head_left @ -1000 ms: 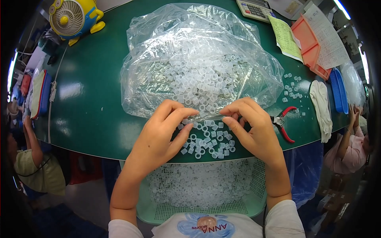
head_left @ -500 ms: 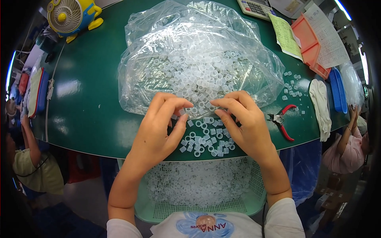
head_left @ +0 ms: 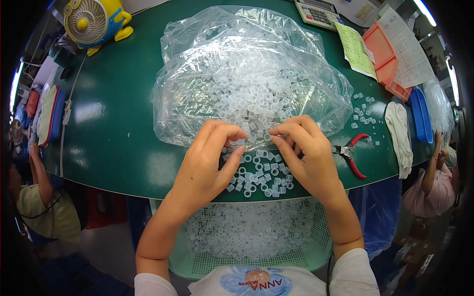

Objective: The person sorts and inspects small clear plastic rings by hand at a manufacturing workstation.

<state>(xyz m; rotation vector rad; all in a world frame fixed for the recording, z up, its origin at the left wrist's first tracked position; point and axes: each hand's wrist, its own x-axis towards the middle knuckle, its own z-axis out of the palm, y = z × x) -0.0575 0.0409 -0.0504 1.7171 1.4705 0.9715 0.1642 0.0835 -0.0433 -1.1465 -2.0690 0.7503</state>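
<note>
Small translucent plastic sleeves lie heaped inside a clear plastic bag, spilling toward its near edge. My left hand is at the heap's near left side, thumb and index finger curved and apart, a sleeve visible in the gap. Opposite it, my right hand has its thumb and index finger apart beside a sleeve at the bag's near edge. I see neither hand gripping a piece. Between my wrists, loose sleeves are scattered along the table's front edge. The curled lower fingers are partly hidden.
Below the green table sits a pale green basket full of small translucent pieces. Red-handled nippers, a white glove and a few stray pieces lie right. A yellow fan stands far left. Other people work at both sides.
My left hand has moved slightly right, toward my right hand, which has barely moved. The whole view has shifted a little. I see no sleeve picked up or released.
</note>
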